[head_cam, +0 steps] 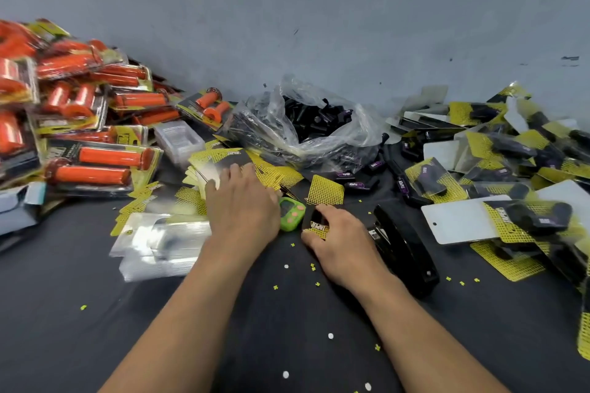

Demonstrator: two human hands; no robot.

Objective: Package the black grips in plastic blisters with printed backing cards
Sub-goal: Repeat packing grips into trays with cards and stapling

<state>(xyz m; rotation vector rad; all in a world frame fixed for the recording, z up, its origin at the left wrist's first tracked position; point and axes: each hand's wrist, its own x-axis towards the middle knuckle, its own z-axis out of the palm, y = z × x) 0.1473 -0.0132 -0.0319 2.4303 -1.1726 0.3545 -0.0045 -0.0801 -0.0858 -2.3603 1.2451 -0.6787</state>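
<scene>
My left hand (242, 201) reaches forward with its fingers laid on a fanned stack of black-and-yellow backing cards (220, 159). My right hand (341, 242) pinches a single printed card (314, 223) lying on the dark cloth. Another yellow card (325, 190) lies just beyond it. Empty clear blisters (162, 242) sit stacked to the left of my left forearm. A clear plastic bag (306, 124) at the back holds several loose black grips, and more black grips (360, 183) lie in front of it.
A green hand-held device (290, 212) sits between my hands. A black stapler (405, 249) lies to the right of my right hand. Packed orange grips (95, 124) pile up on the left, packed black grips (510, 175) on the right. A grey wall stands behind.
</scene>
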